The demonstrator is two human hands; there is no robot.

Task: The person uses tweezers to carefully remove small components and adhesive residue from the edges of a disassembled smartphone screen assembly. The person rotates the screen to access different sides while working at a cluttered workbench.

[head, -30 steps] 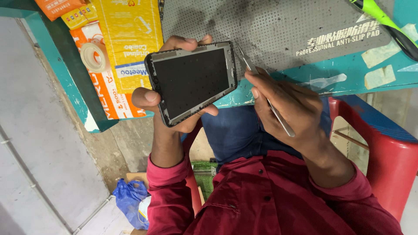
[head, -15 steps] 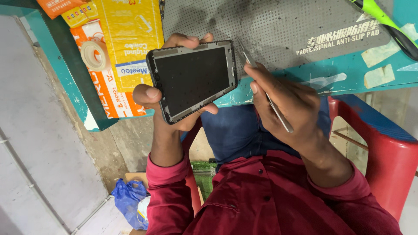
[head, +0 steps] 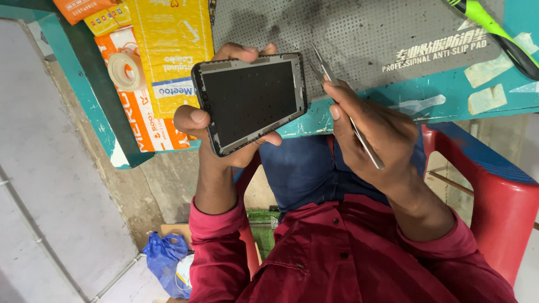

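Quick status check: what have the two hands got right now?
Left hand grips phone frame, open side up. Right hand pinches tweezers, tips beside the frame's edge. Nothing between them.

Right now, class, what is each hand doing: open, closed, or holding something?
Left hand: closed around the dark phone frame, gripping its edges.
Right hand: closed on the metal tweezers, tips near the frame's right edge.

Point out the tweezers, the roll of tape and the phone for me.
tweezers point(head: 324, 70): head view, on the metal arms just above the fingers.
roll of tape point(head: 115, 71): head view, on the left side of the ring.
phone point(head: 250, 101): head view, on the middle of the dark panel.
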